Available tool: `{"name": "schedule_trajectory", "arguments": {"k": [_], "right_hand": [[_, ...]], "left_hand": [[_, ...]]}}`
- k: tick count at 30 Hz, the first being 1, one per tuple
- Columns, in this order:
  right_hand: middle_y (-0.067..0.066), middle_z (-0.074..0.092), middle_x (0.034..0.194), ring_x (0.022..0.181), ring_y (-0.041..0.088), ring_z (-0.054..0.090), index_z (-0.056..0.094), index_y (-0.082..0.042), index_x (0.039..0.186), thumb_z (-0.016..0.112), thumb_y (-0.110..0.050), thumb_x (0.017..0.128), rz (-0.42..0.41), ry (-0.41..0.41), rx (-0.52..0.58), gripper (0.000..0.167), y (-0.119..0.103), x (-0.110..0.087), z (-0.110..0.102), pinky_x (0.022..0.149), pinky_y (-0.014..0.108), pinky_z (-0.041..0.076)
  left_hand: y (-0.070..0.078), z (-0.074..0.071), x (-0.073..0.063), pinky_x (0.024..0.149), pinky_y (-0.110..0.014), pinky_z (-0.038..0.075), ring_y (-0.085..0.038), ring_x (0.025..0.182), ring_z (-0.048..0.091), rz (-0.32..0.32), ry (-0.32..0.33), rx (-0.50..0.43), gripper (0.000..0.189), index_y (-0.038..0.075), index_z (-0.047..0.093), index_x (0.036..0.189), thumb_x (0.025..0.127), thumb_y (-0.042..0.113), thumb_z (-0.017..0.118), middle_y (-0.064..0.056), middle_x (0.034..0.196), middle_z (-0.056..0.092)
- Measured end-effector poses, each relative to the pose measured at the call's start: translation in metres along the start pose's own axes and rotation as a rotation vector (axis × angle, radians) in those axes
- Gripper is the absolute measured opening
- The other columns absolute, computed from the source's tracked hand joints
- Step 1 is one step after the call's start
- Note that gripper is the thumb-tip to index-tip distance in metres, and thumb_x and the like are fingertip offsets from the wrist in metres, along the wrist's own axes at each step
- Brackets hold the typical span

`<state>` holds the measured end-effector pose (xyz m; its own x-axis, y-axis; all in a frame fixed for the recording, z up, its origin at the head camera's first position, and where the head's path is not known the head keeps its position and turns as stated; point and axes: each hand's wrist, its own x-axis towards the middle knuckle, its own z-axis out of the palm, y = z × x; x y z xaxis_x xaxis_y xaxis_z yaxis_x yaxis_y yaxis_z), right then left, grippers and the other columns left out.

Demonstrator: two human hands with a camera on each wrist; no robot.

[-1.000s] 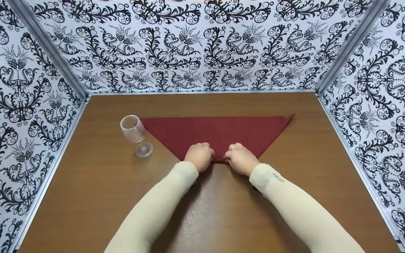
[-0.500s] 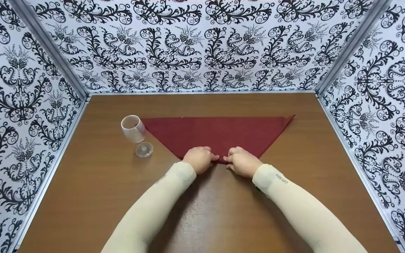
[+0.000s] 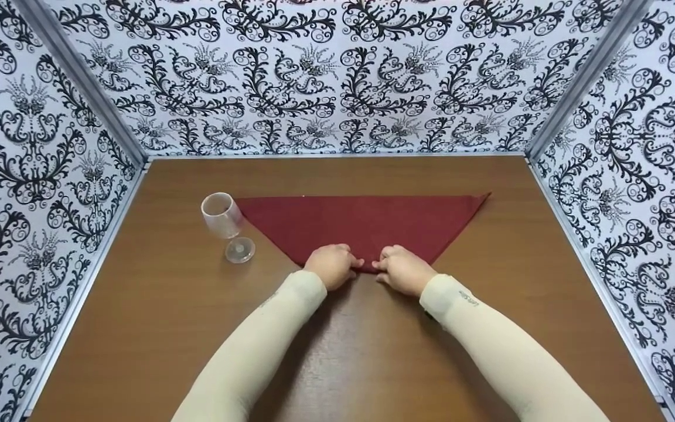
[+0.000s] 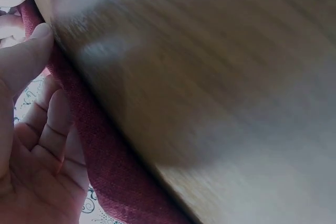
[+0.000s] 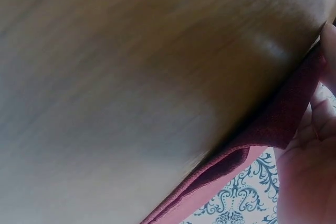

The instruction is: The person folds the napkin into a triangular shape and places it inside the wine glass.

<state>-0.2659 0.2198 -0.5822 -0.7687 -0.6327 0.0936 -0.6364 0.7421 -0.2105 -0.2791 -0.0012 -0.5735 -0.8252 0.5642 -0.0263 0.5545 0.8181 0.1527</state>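
A dark red cloth napkin lies on the table with its long straight side away from me and its shorter near edge toward me. My left hand pinches that near edge left of its middle. Close beside it, my right hand pinches the same edge, with a small gap between the two hands. The left wrist view shows the thumb on the napkin's edge and the fingers behind it. In the right wrist view, folded layers of the napkin show; the right hand is partly cut off there.
A clear stemmed glass stands upright at the napkin's left corner. The brown wooden table is bounded at the back and sides by patterned black-and-white walls with grey metal corner posts.
A second ago the fingers were bunched over the napkin's near edge. Since then the thumbs and fingers have shifted along it, toward each other. In the last half second almost nothing moved.
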Motion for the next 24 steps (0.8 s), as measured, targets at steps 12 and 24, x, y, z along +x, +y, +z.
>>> {"name": "schedule_trajectory", "arguments": {"k": [12,24], "right_hand": [[0.002,0.065,0.082,0.083,0.027,0.062,0.079,-0.01,0.085,0.079,-0.016,0.093,0.022,0.028,-0.01,0.01,-0.0026,0.0029,0.0004,0.082,0.04,0.053],[0.009,0.076,0.104,0.104,0.031,0.071,0.076,-0.007,0.106,0.069,-0.011,0.101,0.192,-0.065,0.125,0.01,-0.0069,0.0082,-0.0062,0.097,0.048,0.056]], "left_hand": [[0.0055,0.0042,0.0047,0.087,-0.043,0.061,-0.023,0.096,0.074,-0.047,0.048,0.004,0.014,0.029,0.085,0.103,0.089,0.027,0.081,0.002,0.1,0.076],[-0.0018,0.0038,0.01,0.093,-0.042,0.06,-0.023,0.105,0.075,-0.1,0.008,-0.136,0.013,0.019,0.083,0.104,0.099,0.023,0.072,0.0,0.107,0.08]]}}
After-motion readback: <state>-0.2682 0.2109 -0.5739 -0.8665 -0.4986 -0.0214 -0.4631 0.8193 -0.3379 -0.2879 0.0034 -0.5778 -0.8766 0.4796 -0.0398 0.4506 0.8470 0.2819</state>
